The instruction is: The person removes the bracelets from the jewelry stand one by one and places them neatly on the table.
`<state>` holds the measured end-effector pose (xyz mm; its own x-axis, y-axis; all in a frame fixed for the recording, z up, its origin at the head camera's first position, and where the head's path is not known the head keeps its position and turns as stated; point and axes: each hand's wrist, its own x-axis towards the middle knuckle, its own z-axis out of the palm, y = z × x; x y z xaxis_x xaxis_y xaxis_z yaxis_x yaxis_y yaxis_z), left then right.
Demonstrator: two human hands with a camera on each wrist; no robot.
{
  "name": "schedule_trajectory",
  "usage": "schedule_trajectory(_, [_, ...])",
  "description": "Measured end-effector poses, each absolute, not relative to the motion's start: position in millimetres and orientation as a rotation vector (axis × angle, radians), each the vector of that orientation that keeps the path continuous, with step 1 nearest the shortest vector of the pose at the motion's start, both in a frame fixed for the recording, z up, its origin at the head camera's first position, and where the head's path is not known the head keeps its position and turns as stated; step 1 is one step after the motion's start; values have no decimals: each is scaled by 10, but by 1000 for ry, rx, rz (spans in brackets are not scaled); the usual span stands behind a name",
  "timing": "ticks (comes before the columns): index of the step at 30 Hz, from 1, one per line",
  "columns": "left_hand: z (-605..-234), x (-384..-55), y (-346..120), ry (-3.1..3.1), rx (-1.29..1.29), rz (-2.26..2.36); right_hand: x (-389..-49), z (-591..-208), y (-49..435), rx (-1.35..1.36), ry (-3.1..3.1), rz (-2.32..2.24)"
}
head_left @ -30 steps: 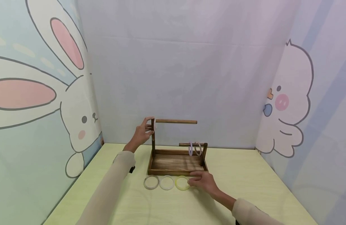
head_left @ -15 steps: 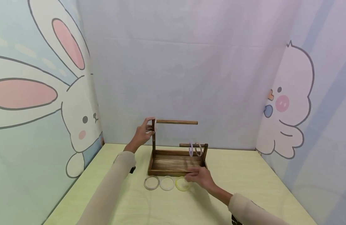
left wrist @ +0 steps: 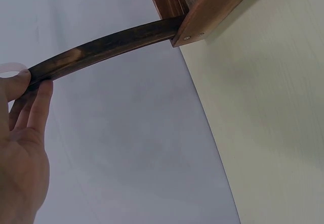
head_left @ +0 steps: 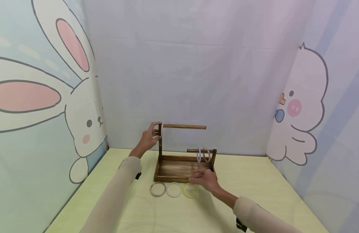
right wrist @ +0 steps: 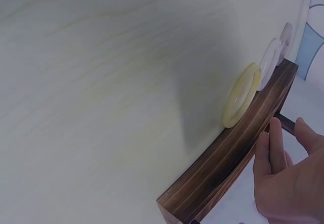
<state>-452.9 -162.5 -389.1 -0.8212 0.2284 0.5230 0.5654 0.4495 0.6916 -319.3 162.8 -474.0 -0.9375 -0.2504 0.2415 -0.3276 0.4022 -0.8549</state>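
Note:
A dark wooden rack with a tray base [head_left: 185, 179] stands on the table. My left hand [head_left: 147, 138] grips its tall left post [left wrist: 109, 46] near the top, thumb on one side and fingers on the other. Beside that hand, part of a pale bangle [left wrist: 14, 67] shows; the rest is hidden. My right hand [head_left: 206, 180] hovers at the tray's front edge, fingers extended and holding nothing. Just below and left of it lies a yellow bangle [head_left: 190, 191], in a row with a white bangle [head_left: 174, 190] and a greyish bangle [head_left: 157, 189].
The rack's upper bar [head_left: 184, 126] reaches right from the tall post. On the lower bar [head_left: 194, 150] hang a lilac bangle [head_left: 199, 155] and a pinkish bangle [head_left: 207, 155]. Printed cloth walls enclose the table [head_left: 255, 184] at the back and sides.
My right hand has moved left and a little forward, from beside the yellow bangle to over the tray's front edge. The left hand keeps its grip on the post.

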Motion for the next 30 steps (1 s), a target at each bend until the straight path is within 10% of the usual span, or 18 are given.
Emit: schedule_trajectory(30, [-3879,-4520,-1628,-2364,-659,-1311,-3386,-4534,1320,604,-2524,1629])
